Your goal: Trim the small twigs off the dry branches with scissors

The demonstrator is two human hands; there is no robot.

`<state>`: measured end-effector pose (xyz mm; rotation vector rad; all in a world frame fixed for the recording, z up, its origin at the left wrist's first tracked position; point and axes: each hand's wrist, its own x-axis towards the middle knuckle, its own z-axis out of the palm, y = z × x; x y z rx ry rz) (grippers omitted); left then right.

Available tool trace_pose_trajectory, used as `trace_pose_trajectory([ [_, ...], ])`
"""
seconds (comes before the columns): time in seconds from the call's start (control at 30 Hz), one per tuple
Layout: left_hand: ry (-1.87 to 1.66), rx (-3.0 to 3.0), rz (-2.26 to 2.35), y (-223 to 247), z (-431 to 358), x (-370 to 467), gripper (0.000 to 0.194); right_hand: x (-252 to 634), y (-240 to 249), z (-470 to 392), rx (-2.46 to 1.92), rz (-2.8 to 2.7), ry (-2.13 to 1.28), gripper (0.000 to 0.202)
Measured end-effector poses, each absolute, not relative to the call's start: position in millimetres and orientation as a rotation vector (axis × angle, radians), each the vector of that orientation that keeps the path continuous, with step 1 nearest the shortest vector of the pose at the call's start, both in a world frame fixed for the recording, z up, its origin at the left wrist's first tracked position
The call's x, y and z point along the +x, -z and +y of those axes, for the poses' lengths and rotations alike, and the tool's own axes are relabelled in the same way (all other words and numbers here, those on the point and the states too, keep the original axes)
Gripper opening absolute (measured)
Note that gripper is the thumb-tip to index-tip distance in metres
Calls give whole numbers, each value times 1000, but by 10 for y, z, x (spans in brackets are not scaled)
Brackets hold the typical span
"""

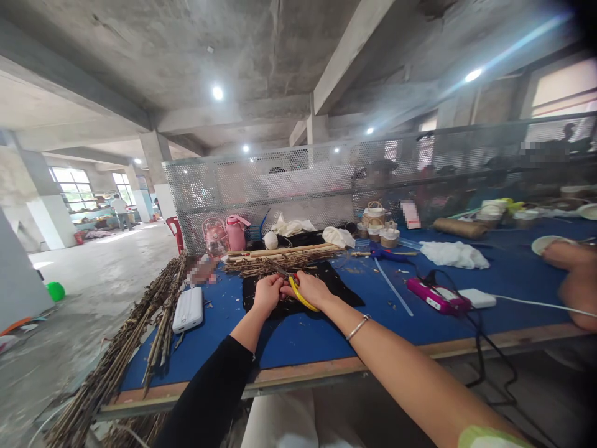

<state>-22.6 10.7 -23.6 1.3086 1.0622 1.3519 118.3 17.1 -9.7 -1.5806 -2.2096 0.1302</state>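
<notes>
In my right hand [311, 290] is a pair of pliers [296, 291] with yellow handles, the fingers wrapped round them and the dark jaws pointing away from me. My left hand [269, 292] is closed just beside the jaws, its fingertips pinched together; what they hold is too small to make out. Both hands are over a black cloth [342, 289] spread on the blue table top [289, 348]. Just beyond them lies a bundle of thin dry twigs [252, 264], with pale sticks [284, 251] on it.
Long dry stalks [135, 317] overhang the left table edge, near a white power bank [188, 309]. To the right are a magenta device [438, 295] with cables, a white cloth [454, 254] and a co-worker's arm [578, 280]. Small baskets [388, 238] and a pink bottle [236, 234] stand by a perforated metal screen [261, 180].
</notes>
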Motion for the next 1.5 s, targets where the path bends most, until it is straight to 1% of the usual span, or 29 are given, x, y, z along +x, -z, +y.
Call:
trace_pose_trajectory([
  [0.37, -1350, 1395, 1137, 281, 148, -236, 18, 1175, 102, 210, -1632, -2202, -127, 62],
  [0.57, -1378, 1409, 1179, 301, 168, -245, 17, 1173, 168, 221, -1562, -2195, -141, 66],
  [0.77, -1372, 1442, 1160, 323, 183, -256, 18, 1176, 158, 204, -1526, -2202, -142, 64],
  [1.03, -1392, 1290, 1125, 238, 119, -227, 19, 1157, 123, 192, -1576, -2181, -163, 62],
  [1.2, -1345, 1239, 1187, 187, 80, -222, 19, 1159, 101, 172, -1565, -2147, -206, 60],
  [1.5, -1355, 1361, 1033, 264, 147, -240, 19, 1169, 158, 204, -1486, -2153, -184, 57],
])
